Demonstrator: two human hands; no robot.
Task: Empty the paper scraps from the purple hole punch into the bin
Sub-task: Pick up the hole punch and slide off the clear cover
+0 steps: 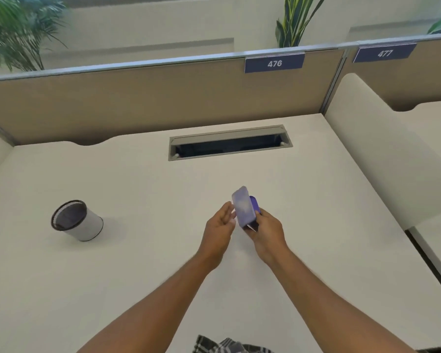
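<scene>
The right hand [266, 229] grips the lower end of the purple hole punch [245, 208], raised above the counter [316, 200]. The left hand [220, 221] is open, fingers touching the punch's pale base. The long axis runs near upright, top tilted away and left, base facing the camera. Step in hand: preparing to open the scrap tray. Next: carry it left over the bin [77, 220], well apart, then release the tray

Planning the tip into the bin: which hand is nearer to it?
Left. The left hand is on the bin's side of the punch, though well apart from it; the right hand, gripping the punch, is farther off.
</scene>
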